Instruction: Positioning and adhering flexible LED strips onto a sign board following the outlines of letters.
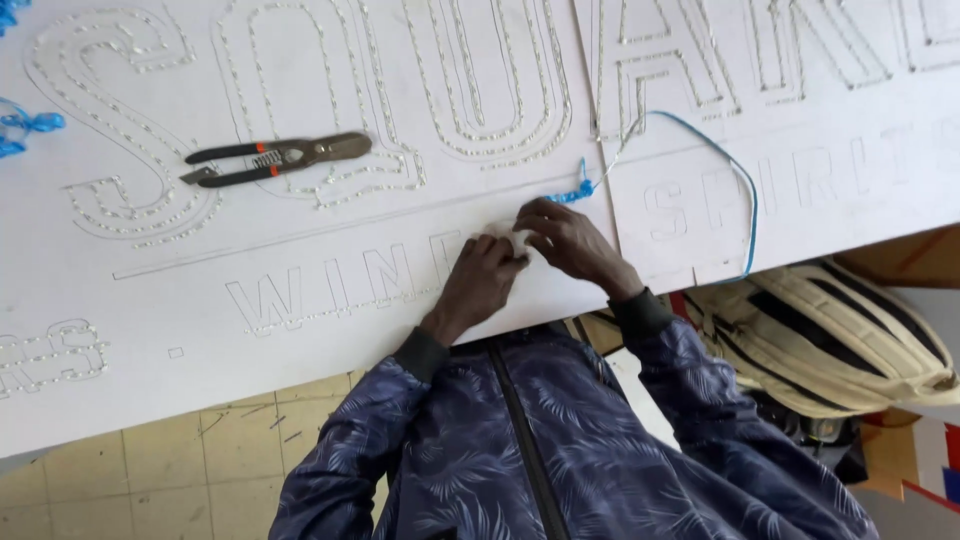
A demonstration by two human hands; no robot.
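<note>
A large white sign board (200, 300) lies in front of me, its outlined letters studded with rows of small clear lights. My left hand (480, 283) and my right hand (572, 240) meet near the board's near edge. Their fingertips pinch a small white piece (520, 240) against the board. A blue wire (748, 200) starts in a twisted blue bundle (575, 190) just beyond my right hand. It loops right and drops over the board's edge.
Metal snips with black and orange handles (280, 155) lie on the board to the far left. Blue wire bits (25, 125) sit at the left edge. A beige backpack (830, 340) rests under the board's right side, above a yellowish tiled floor (180, 470).
</note>
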